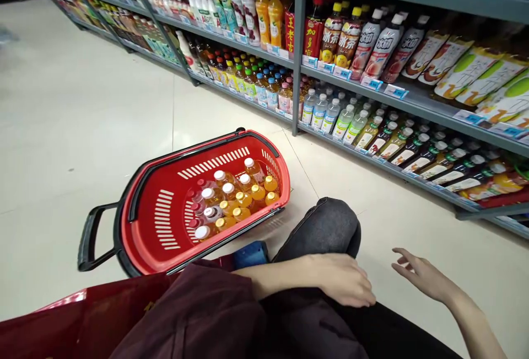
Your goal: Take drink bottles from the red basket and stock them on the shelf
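Note:
I am crouched in a shop aisle. My left hand (341, 280) lies flat on my dark trouser thigh, just below my raised knee (330, 226), fingers relaxed and holding nothing. My right hand (421, 275) hovers over the floor to the right, fingers spread and empty. A red plastic shopping basket (165, 221) with a black handle sits on the floor ahead left. Several drink bottles (235, 196) with white and yellow caps stand packed in its right end.
Grey metal shelves (300, 44) run along the right, stocked with bottled teas, juices and water; the lowest row (372, 133) is near my right hand. A dark red bag (91, 320) lies at the lower left. Pale tiled floor (82, 116) stretches left.

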`<state>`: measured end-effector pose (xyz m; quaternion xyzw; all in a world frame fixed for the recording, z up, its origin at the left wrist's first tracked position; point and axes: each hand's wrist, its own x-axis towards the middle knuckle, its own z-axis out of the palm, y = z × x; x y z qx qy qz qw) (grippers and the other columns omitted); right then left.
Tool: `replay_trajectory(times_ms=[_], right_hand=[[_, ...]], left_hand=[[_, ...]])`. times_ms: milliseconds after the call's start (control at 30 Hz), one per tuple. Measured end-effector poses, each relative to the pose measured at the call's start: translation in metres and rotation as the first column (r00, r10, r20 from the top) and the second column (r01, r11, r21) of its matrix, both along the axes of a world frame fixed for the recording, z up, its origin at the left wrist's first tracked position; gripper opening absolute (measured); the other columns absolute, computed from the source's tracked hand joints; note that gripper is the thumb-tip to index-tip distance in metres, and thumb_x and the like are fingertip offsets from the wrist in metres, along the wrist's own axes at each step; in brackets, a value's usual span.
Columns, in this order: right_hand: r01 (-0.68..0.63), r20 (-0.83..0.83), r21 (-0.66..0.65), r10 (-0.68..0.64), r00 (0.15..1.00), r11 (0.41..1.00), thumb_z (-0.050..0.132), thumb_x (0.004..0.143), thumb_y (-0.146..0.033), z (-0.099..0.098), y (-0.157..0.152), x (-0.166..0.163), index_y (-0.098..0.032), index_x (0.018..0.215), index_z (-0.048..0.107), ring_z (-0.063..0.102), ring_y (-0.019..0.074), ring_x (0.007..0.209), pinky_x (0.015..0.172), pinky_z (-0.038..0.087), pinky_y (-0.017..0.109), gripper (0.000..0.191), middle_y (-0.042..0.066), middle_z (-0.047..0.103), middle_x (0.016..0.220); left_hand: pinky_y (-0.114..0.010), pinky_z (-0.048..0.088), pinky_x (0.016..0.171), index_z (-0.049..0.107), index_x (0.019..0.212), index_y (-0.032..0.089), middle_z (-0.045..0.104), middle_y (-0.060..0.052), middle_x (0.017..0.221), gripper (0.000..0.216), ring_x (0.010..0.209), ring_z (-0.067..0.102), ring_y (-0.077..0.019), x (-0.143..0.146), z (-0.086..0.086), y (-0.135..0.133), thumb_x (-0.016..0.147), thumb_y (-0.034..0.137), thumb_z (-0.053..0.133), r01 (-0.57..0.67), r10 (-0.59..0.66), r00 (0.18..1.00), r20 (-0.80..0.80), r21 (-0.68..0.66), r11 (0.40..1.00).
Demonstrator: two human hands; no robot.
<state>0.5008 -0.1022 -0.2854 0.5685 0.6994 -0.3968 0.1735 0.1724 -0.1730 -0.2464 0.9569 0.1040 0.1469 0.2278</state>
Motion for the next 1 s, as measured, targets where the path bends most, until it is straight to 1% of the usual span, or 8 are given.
replay_trajectory(times_ms=[200, 367, 533, 633, 700, 867, 933, 1000], right_hand=[[0.049, 0.037, -0.063, -0.046, 0.998, 0.997, 0.035, 0.088, -0.084, 0.002, -0.003, 0.003, -0.024, 0.149, 0.046, 0.064, 0.0332, 0.119, 0.105, 0.048, 0.047, 0.086, 0.017, 0.063, 0.135], [0.091, 0.023, -0.038, -0.090, 0.996, 0.995, 0.037, 0.085, -0.087, 0.009, -0.004, 0.003, -0.026, 0.148, 0.047, 0.063, 0.0342, 0.122, 0.105, 0.048, 0.047, 0.089, 0.017, 0.065, 0.135], [0.089, 0.042, -0.036, -0.088, 0.995, 0.995, 0.038, 0.085, -0.086, 0.010, -0.005, 0.006, -0.026, 0.147, 0.050, 0.063, 0.0338, 0.122, 0.104, 0.050, 0.045, 0.087, 0.015, 0.066, 0.135], [0.086, 0.043, -0.019, -0.085, 0.995, 0.996, 0.039, 0.087, -0.084, 0.014, -0.004, 0.007, -0.025, 0.147, 0.051, 0.063, 0.0342, 0.123, 0.104, 0.050, 0.046, 0.085, 0.015, 0.066, 0.135], [0.087, 0.030, 0.011, -0.088, 0.996, 0.996, 0.040, 0.088, -0.082, 0.019, -0.004, 0.006, -0.025, 0.147, 0.052, 0.063, 0.0344, 0.124, 0.105, 0.050, 0.046, 0.082, 0.015, 0.066, 0.135], [0.119, -0.013, 0.066, -0.119, 0.993, 0.991, 0.043, 0.091, -0.078, 0.028, -0.008, 0.007, -0.029, 0.146, 0.053, 0.065, 0.0337, 0.122, 0.102, 0.053, 0.044, 0.074, 0.012, 0.069, 0.133], [0.127, -0.016, 0.065, -0.126, 0.992, 0.990, 0.044, 0.091, -0.078, 0.030, -0.009, 0.009, -0.029, 0.145, 0.053, 0.066, 0.0338, 0.120, 0.100, 0.053, 0.043, 0.074, 0.012, 0.070, 0.131], [0.122, -0.023, 0.060, -0.121, 0.992, 0.991, 0.045, 0.091, -0.077, 0.031, -0.008, 0.009, -0.027, 0.145, 0.053, 0.066, 0.0341, 0.119, 0.100, 0.053, 0.043, 0.074, 0.013, 0.070, 0.131]], left_hand=[[-0.031, 0.049, 0.077, 0.068, 0.110, 0.018, 0.076, -0.007, 0.100, 0.029, 0.093, 0.071, -0.0167, -0.069, 0.035, 0.051, 0.109, 0.030, 0.042, -0.218, 0.218, 0.976, 0.009, 0.026, 0.976], [-0.031, 0.048, 0.076, 0.069, 0.112, 0.018, 0.077, -0.008, 0.101, 0.031, 0.091, 0.072, -0.0185, -0.113, 0.054, 0.076, 0.109, 0.031, 0.041, -0.439, 0.444, 0.892, -0.081, 0.077, 0.895], [-0.031, 0.047, 0.075, 0.070, 0.113, 0.017, 0.075, -0.011, 0.107, 0.034, 0.094, 0.071, -0.0229, -0.168, 0.069, 0.095, 0.107, 0.032, 0.040, -0.697, 0.694, 0.627, -0.354, 0.143, 0.702], [-0.033, 0.048, 0.079, 0.067, 0.126, 0.016, 0.073, -0.015, 0.116, 0.036, 0.100, 0.070, -0.0274, -0.204, 0.060, 0.111, 0.103, 0.034, 0.046, -0.798, 0.713, 0.457, -0.531, 0.110, 0.593], [-0.034, 0.047, 0.081, 0.067, 0.128, 0.016, 0.072, -0.015, 0.118, 0.035, 0.103, 0.068, -0.0285, -0.223, 0.046, 0.124, 0.099, 0.028, 0.051, -0.826, 0.692, 0.401, -0.600, 0.090, 0.556], [-0.026, 0.045, 0.075, 0.057, 0.127, 0.016, 0.070, -0.007, 0.100, 0.052, 0.089, 0.064, -0.0191, -0.244, 0.018, 0.137, 0.077, 0.004, 0.058, -0.814, 0.628, 0.506, -0.591, -0.087, 0.574], [-0.025, 0.045, 0.076, 0.052, 0.125, 0.015, 0.069, -0.006, 0.097, 0.048, 0.086, 0.063, -0.0173, -0.246, 0.013, 0.133, 0.078, 0.007, 0.059, -0.853, 0.676, 0.482, -0.557, -0.121, 0.508], [-0.026, 0.045, 0.077, 0.054, 0.117, 0.015, 0.069, -0.006, 0.095, 0.039, 0.084, 0.063, -0.0180, -0.247, 0.006, 0.128, 0.079, 0.014, 0.063, -0.905, 0.695, 0.379, -0.610, -0.087, 0.417]])
